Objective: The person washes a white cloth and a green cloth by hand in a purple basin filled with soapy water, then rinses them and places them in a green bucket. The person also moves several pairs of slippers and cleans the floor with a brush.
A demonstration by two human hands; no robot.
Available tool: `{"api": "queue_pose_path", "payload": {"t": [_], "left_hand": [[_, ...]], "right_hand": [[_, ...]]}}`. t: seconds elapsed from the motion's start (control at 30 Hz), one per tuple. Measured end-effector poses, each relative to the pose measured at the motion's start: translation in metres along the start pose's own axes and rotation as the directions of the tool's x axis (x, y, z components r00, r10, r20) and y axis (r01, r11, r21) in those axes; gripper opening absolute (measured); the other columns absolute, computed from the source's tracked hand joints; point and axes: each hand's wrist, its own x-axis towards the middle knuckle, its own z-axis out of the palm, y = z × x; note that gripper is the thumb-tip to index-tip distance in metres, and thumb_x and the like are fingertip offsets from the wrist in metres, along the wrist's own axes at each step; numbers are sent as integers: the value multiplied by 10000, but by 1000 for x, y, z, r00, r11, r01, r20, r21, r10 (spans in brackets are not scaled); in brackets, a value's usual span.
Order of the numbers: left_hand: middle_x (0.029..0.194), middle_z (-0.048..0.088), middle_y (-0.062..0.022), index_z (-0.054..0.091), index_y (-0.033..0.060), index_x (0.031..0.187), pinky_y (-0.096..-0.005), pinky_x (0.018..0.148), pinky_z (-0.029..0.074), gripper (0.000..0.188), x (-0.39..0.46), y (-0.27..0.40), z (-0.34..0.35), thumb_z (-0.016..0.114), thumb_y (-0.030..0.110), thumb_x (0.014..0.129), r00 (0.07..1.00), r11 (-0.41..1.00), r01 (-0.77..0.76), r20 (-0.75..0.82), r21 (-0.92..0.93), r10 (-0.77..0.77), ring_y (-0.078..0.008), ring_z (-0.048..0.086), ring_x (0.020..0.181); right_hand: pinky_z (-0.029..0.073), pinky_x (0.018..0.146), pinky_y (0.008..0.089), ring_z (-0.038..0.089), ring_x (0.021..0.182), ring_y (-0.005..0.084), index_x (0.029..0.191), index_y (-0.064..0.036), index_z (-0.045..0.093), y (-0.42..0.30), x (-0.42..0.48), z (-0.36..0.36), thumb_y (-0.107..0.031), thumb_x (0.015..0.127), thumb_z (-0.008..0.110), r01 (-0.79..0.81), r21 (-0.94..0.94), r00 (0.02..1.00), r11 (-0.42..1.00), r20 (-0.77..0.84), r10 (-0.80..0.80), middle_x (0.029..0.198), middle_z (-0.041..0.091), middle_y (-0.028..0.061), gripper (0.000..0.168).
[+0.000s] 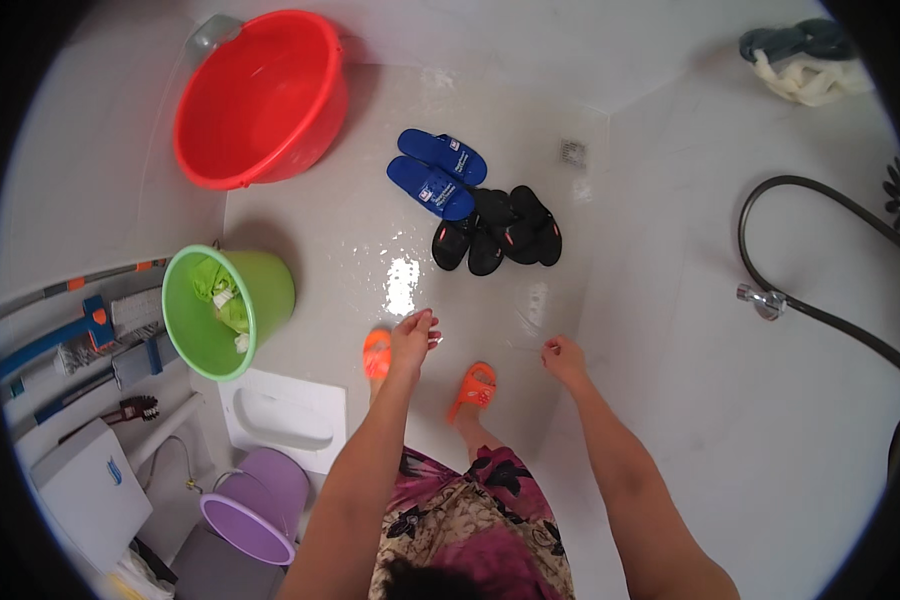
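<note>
My left hand [414,341] hangs over the wet tiled floor with its fingers curled together, above and beside one orange slipper [376,354] on my foot. Further right, my right hand [565,360] is in a pinched shape near the foot of the pale wall. A faint clear streak runs by its fingertips; I cannot tell whether it is something thin in the hand or a mark on the floor. The other orange slipper [475,390] is on my other foot, between the hands. Beyond them lie blue slide slippers [435,176] and several black slippers [506,229], bunched together.
A red basin [262,105] leans at the back left. A green bucket [270,292] holds green and white cloth-like items. Next to a squat toilet [330,405] is a purple bucket [281,480]. Mops [97,322] line the left wall; a shower hose [746,217] hangs on the right.
</note>
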Motion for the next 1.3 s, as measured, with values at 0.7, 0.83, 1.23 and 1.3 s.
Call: {"api": "queue_pose_path", "payload": {"t": [0.7,0.83,1.23,1.3], "left_hand": [[1138,530,-233,267,66,1347,-356,873,418,806,382,108,114,620,449,732,896,280,-283,149,917,418,-351,511,1067],[1265,443,-218,275,50,1350,-318,955,357,795,431,118,120,608,448,748,946,437,-258,133,862,296,-298,441,1173],[1189,523,-151,497,-25,1193,-291,941,334,661,392,130,86,490,526,828,985,839,-135,-20,527,171,-220,488,1084],[1084,571,-119,534,-29,1141,-289,906,353,645,378,138,46,488,535,833,994,888,-94,-15,450,113,-187,507,1010]], "right_hand": [[236,991,566,229,1287,352,1220,-157,440,-76,289,50,-237,678,680,174,-470,975,865,-39,-218,1358,285,204,598],[220,994,581,219,1294,346,1164,-135,523,-87,302,24,-304,670,691,226,-422,969,878,190,-158,1354,305,196,549],[463,751,383,532,985,308,847,-82,683,-47,265,34,-506,767,553,195,-472,973,860,205,-107,972,614,160,451],[457,723,394,586,842,314,804,-77,677,-44,234,35,-537,797,497,40,-189,999,981,44,-32,798,627,177,494]]}}
